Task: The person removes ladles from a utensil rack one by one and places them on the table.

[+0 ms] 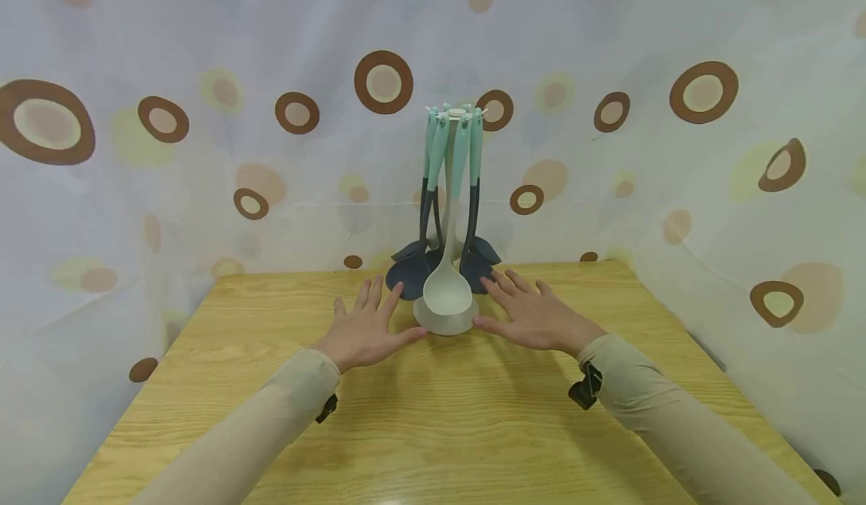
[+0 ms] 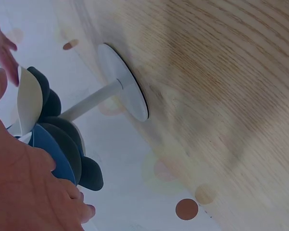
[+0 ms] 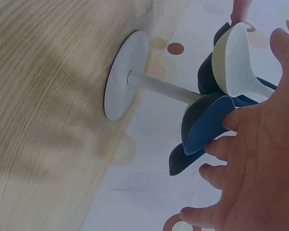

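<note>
A utensil stand with a round white base and a pole stands at the table's back middle. Several kitchen utensils hang around its top by mint handles. In front hangs a white ladle; dark blue utensil heads surround it. My left hand, fingers spread, is just left of the stand, its thumb near the base in the head view. On the other side my right hand spreads its fingers, tips close to a dark slotted head. Neither hand grips anything.
The wooden table reaches back to a white curtain patterned with brown rings, which hangs behind and along both sides. Dark wrist cameras sit under both sleeves.
</note>
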The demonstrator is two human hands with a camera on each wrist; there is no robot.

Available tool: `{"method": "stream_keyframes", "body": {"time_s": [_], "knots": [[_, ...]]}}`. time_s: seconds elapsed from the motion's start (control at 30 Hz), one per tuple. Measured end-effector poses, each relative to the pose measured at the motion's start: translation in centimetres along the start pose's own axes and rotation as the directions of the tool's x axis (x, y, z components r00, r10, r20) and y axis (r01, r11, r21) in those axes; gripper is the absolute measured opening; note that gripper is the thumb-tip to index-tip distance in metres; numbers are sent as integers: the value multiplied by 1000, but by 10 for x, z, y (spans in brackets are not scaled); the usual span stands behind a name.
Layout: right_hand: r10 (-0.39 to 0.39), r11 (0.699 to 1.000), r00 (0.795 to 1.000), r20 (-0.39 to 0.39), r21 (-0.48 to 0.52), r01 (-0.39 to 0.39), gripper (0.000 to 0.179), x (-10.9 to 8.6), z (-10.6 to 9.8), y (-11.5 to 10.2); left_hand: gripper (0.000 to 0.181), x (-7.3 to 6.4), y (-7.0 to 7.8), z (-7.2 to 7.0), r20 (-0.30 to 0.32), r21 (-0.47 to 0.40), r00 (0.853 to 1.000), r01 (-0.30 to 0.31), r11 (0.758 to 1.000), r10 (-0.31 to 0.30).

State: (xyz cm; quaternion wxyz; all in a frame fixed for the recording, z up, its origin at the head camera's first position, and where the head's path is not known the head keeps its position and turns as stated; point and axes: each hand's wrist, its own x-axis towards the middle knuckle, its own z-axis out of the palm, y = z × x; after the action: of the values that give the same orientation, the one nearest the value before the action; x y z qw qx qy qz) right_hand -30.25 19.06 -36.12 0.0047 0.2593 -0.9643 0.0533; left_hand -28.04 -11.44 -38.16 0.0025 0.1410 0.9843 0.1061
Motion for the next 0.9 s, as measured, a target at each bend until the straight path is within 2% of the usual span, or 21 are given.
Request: {"method": "stream_keyframes", "body": {"time_s": [0.1, 0.17, 0.27, 0.37, 0.53, 0.73, 0.8, 0.9], "knots": [[-10, 1000, 1000, -17, -6, 10, 88, 1, -1, 0, 99, 1, -1, -1, -43, -7, 999, -12, 1000, 12], [-20, 1000, 999, -44, -11, 19, 87, 1, -1, -1, 89, 3, -1, -2, -113, -22, 993, -31, 999, 28], [-44, 999, 993, -108, -27, 41, 81, 2, 2, -1, 60, 4, 1, -5, -244, -82, 969, -64, 995, 42], [-74, 997, 980, -184, -44, 67, 66, 2, 4, -1, 34, 5, 7, -11, -326, -141, 944, -92, 986, 42], [-112, 994, 956, -270, -48, 103, 36, 0, 8, 0, 33, 15, 23, -22, -382, -189, 921, -153, 970, 71], [-121, 993, 954, -276, -17, 121, 21, -3, 13, 2, 36, 35, 46, -30, -430, -236, 897, -217, 947, 99], [-127, 992, 952, -279, -10, 130, 18, -2, 13, 2, 37, 43, 52, -34, -437, -235, 894, -217, 947, 96], [-129, 991, 955, -268, -1, 134, 17, -2, 12, 1, 40, 55, 59, -39, -404, -214, 910, -190, 958, 91]]}}
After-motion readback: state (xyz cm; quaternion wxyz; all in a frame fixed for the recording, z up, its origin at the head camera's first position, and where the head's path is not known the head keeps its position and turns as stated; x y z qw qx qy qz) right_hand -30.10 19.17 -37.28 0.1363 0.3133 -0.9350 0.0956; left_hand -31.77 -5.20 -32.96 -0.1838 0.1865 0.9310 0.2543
